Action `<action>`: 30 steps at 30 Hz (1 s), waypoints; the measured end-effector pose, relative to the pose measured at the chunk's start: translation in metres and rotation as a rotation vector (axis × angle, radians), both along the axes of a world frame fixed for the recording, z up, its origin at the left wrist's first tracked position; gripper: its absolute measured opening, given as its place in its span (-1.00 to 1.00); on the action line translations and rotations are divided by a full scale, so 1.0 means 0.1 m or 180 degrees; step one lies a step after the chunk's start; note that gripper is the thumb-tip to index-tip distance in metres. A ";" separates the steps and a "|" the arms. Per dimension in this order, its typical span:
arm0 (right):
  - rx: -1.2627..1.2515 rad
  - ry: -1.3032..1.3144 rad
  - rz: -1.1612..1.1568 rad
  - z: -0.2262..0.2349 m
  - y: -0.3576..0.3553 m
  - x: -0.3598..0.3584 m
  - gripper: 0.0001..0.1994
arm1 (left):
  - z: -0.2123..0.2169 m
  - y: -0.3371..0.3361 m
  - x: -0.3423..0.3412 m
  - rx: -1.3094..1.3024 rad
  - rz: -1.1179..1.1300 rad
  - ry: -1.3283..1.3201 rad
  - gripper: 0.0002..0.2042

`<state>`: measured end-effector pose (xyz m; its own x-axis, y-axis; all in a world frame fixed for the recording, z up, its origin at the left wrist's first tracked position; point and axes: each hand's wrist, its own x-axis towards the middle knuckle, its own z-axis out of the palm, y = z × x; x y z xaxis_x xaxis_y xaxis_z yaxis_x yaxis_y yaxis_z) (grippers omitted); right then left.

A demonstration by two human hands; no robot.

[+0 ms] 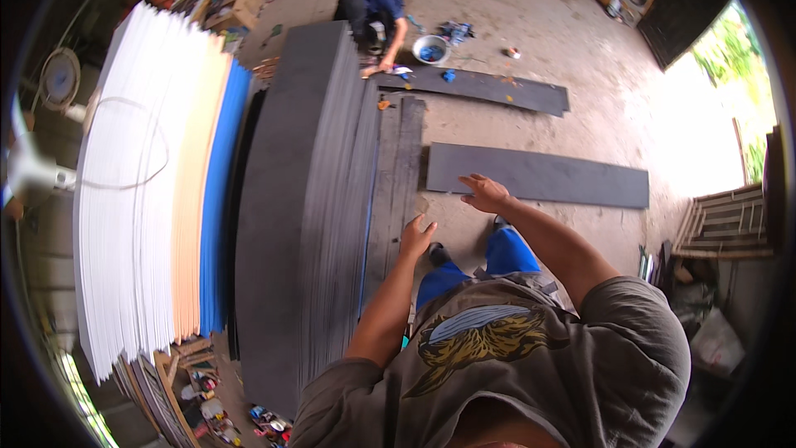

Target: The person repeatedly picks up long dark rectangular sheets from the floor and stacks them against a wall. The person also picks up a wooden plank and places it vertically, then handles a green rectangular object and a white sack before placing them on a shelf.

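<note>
Both my hands are held out in front of me with nothing in them. My left hand (417,237) has its fingers apart, just right of a tall stack of dark grey sheets (282,199). Farther right, my right hand (487,193) has its fingers stretched out and overlaps the left part of a long dark grey sheet (572,176) lying on the floor. I cannot tell whether that hand touches the sheet. Between the stack and my feet run narrow dark strips (404,170).
White sheets (137,174), peach sheets (201,191) and blue sheets (222,199) stand left of the grey stack. A co-worker (373,17) crouches at the far end, reaching to another dark board (489,90) beside a white basin (432,51). A slatted wooden frame (723,222) stands right.
</note>
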<state>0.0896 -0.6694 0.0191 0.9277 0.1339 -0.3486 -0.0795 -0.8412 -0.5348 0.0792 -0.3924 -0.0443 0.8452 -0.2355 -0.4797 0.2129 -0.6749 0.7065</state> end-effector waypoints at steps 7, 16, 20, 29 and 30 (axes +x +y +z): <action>-0.0003 0.0277 -0.0665 0.08 -1.13 -0.77 -0.34 | -0.04 -1.36 -0.18 -0.0019 -0.0845 -0.0347 -0.38; -0.0028 0.0457 -0.0904 -0.63 -2.98 -1.55 -0.27 | -0.64 -3.38 -0.59 0.0330 -0.1317 -0.0123 -0.40; -0.0180 0.0653 -0.0823 -1.06 -3.88 -1.70 -0.23 | -1.09 -4.08 -0.90 0.0496 -0.1297 -0.0052 -0.37; -0.0826 0.1310 -0.0577 -3.04 -5.04 -2.26 -0.25 | -2.35 -5.01 -0.89 0.1274 -0.1670 0.0246 -0.12; -0.0828 0.1478 -0.0493 -3.34 -5.17 -2.19 -0.25 | -2.60 -5.08 -0.78 0.1436 -0.1778 0.0339 -0.09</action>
<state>-0.1291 -1.1863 -0.3145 0.6706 -0.1371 -0.7290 -0.3909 -0.9006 -0.1902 0.0013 -0.9005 -0.3039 0.5999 -0.3782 -0.7051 -0.1969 -0.9239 0.3281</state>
